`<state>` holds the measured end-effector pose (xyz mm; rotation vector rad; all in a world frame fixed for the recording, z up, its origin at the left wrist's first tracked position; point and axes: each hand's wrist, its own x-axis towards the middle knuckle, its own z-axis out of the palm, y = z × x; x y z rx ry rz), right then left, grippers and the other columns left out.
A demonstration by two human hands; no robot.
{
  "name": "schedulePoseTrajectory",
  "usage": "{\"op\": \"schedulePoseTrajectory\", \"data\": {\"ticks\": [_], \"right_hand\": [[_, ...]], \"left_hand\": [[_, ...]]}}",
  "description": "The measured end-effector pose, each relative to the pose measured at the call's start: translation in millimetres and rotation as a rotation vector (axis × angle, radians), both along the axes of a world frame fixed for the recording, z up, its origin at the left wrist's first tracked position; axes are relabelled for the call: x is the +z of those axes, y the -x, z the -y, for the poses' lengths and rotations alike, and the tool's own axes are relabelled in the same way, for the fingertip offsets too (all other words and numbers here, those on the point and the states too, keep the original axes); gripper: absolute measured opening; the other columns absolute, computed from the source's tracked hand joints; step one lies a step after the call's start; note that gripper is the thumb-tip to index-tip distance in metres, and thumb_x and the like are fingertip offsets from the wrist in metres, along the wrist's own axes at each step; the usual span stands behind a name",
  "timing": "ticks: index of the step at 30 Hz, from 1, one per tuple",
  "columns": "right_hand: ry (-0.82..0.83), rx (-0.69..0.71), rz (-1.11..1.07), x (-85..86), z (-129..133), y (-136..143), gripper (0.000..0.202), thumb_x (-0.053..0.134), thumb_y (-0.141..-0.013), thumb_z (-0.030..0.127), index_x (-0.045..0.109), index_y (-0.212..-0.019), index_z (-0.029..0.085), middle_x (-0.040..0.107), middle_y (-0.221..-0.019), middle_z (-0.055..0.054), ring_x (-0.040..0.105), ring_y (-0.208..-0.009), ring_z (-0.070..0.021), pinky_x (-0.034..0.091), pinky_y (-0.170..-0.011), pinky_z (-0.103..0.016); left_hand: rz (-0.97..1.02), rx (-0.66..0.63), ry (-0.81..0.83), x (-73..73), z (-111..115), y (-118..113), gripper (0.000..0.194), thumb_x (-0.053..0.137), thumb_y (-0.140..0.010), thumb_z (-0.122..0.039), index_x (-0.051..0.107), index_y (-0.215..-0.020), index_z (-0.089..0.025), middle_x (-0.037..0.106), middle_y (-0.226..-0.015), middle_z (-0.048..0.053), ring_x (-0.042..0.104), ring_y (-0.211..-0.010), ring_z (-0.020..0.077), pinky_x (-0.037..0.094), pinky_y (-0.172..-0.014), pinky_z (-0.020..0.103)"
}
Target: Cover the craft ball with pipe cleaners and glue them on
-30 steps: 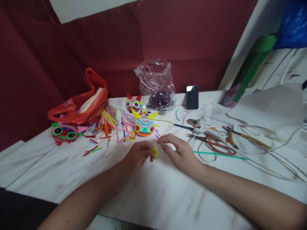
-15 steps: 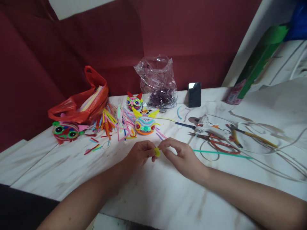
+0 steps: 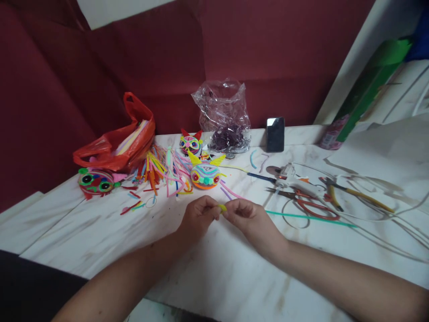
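My left hand (image 3: 201, 215) and my right hand (image 3: 250, 219) meet above the white marbled table (image 3: 221, 264). Between their fingertips is a small yellow pipe-cleaner coil (image 3: 223, 208), mostly covered by the fingers. Both hands are closed in a pinch on it, thumb against forefinger. Just beyond them sits a round animal head (image 3: 205, 175) of coloured pipe cleaners, with yellow ears and red eyes. Behind it stands a smaller head (image 3: 191, 144) with red ears. A third head (image 3: 96, 182), with green-ringed black eyes, rests at the left.
Loose pipe cleaners (image 3: 154, 172) lie by a red plastic bag (image 3: 114, 150). Farther back are a clear bag (image 3: 226, 120) and an upright phone (image 3: 275, 135). At right are a glue gun (image 3: 290, 179), scissors (image 3: 315, 208), pliers (image 3: 362, 197), cables and a green pipe cleaner (image 3: 315, 218).
My right fingers have closed in on the yellow coil, which now shows less between the hands. The view has shifted slightly; the objects on the table have stayed put.
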<state>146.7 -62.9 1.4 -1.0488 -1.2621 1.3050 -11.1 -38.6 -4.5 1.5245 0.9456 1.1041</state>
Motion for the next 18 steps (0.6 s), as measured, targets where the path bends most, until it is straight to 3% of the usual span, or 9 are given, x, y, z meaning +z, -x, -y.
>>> {"op": "schedulePoseTrajectory", "data": {"ticks": [5, 10, 14, 18], "right_hand": [[0.016, 0.028, 0.008, -7.1, -2, 2, 0.037, 0.069, -0.068, 0.053, 0.059, -0.070, 0.017, 0.056, -0.060, 0.002, 0.045, -0.055, -0.0096, 0.037, -0.052, -0.023], [-0.083, 0.059, 0.115, -14.7, -4, 2, 0.034, 0.062, -0.075, 0.049, 0.054, -0.067, 0.018, 0.049, -0.062, 0.003, 0.041, -0.058, -0.0102, 0.034, -0.053, -0.024], [-0.134, 0.007, 0.162, -19.9, -7, 4, 0.029, 0.060, -0.078, 0.045, 0.052, -0.068, 0.019, 0.048, -0.062, 0.003, 0.042, -0.059, -0.0114, 0.037, -0.057, -0.025], [-0.169, -0.057, 0.143, -22.0, -9, 4, 0.028, 0.066, -0.072, 0.044, 0.051, -0.073, 0.021, 0.050, -0.067, 0.003, 0.045, -0.062, -0.0121, 0.040, -0.060, -0.025]], "left_hand": [[-0.170, 0.058, -0.201, -1.6, 4, 0, 0.015, 0.057, -0.074, -0.024, 0.051, -0.062, -0.017, 0.051, -0.062, -0.002, 0.047, -0.062, 0.0119, 0.038, -0.062, 0.024], [-0.348, 0.036, -0.262, -3.3, -1, 1, 0.011, 0.054, -0.071, -0.020, 0.049, -0.061, -0.018, 0.051, -0.060, -0.002, 0.048, -0.061, 0.0126, 0.037, -0.060, 0.024], [-0.359, 0.064, -0.293, -6.2, -3, -1, 0.012, 0.053, -0.068, -0.018, 0.046, -0.059, -0.019, 0.049, -0.058, -0.003, 0.045, -0.058, 0.0118, 0.035, -0.057, 0.023], [-0.340, 0.102, -0.291, -8.9, -1, -2, 0.011, 0.052, -0.068, -0.018, 0.045, -0.059, -0.019, 0.048, -0.059, -0.003, 0.045, -0.058, 0.0121, 0.035, -0.058, 0.023]]}}
